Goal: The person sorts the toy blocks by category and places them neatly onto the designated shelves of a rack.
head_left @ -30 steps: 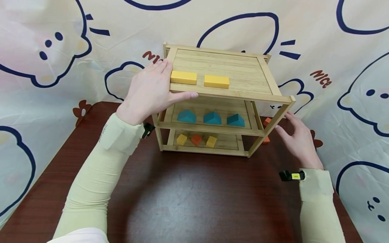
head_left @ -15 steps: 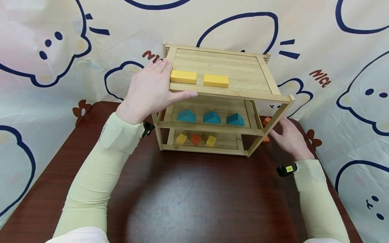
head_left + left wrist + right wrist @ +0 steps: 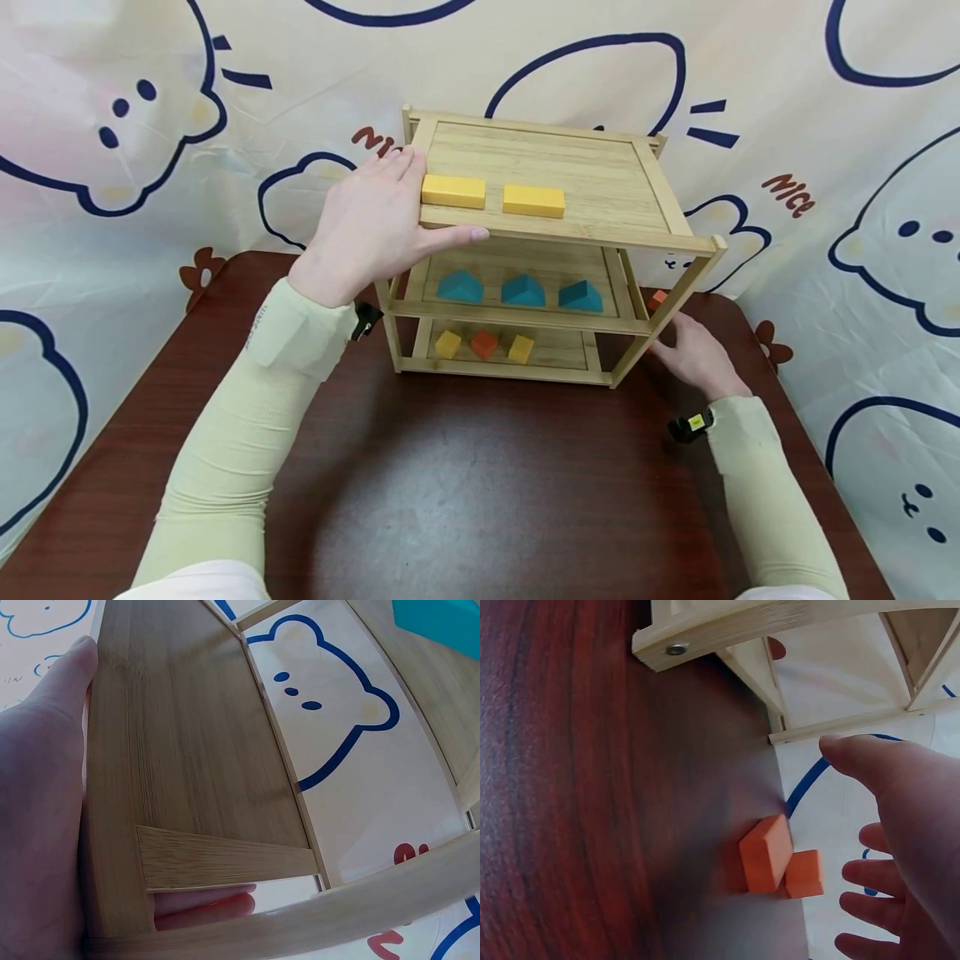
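Observation:
A three-tier wooden shelf (image 3: 600, 179) stands on the table. My left hand (image 3: 367, 221) rests on its upper left corner, fingers straight along the side and thumb along the front edge. The left wrist view shows two fingertips (image 3: 217, 900) through a gap beside the top board. Past the shelf's right side, my right hand (image 3: 697, 354) reaches low with its thumb and fingers spread apart. Two orange blocks (image 3: 769, 855) sit close together beyond its fingertips in the right wrist view. In the head view, the shelf's post and the hand partly cover them.
Two yellow rectangular blocks (image 3: 532, 201) lie on the top tier. Three blue prism-shaped blocks (image 3: 522, 290) line the middle tier. The bottom tier holds two yellow cubes (image 3: 447, 344) and an orange cube (image 3: 483, 344). A printed cloth (image 3: 315, 75) surrounds the dark table (image 3: 480, 483).
My right hand has moved left and lower, in beside the shelf's right post, and now covers most of the nearer orange block. The left hand stays in place on the shelf.

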The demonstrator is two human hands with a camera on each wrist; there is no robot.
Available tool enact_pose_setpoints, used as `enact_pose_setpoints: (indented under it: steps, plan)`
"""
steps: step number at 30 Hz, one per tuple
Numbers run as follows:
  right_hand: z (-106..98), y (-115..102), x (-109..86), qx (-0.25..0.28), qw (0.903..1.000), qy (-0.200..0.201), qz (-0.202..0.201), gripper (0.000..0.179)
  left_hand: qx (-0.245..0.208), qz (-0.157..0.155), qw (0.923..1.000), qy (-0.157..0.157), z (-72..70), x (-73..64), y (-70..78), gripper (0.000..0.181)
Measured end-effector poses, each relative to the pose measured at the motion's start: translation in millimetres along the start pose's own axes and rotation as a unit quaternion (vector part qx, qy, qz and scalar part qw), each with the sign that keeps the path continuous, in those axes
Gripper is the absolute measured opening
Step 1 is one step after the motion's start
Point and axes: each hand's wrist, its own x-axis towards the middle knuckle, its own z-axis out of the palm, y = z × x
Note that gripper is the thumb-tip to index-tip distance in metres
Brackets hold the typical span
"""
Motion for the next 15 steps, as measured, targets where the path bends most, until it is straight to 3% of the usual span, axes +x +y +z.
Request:
enact_pose_setpoints:
  steps: [15]
  plan:
    - [14.3, 10.0, 3.9, -0.003, 0.9999, 0.012, -0.002, 0.065, -0.004, 0.003, 1.0, 0.004, -0.6, -1.1, -0.5, 0.122]
